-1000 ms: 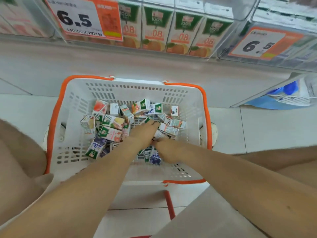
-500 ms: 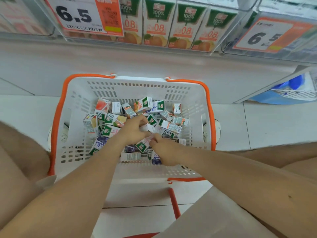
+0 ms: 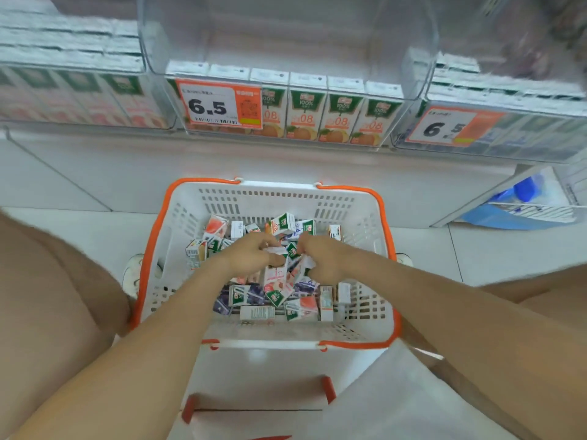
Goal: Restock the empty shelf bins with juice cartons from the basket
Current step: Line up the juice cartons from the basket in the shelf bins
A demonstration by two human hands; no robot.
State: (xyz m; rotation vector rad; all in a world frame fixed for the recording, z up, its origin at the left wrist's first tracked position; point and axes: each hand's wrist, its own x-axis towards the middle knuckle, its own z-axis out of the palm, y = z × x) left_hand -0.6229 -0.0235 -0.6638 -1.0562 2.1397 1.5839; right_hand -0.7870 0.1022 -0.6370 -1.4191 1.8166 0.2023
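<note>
Left hand (image 3: 251,257): now lifted off the pile, gripping pink carton (image 3: 275,276). Right hand (image 3: 322,260): now raised close beside it, fingers curled round second carton (image 3: 305,265).

Holding a loose jumble of juice cartons (image 3: 273,297), green, pink and purple, inside a white orange-rimmed basket (image 3: 276,186) on the floor. Showing one upright front row of orange cartons (image 3: 306,117) in the clear shelf bin (image 3: 286,42) above.

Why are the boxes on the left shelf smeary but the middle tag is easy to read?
Head view: motion blur smears the left shelf cartons and top right corner; the middle price tag and basket look sharper; wide lens bends the shelf.
</note>
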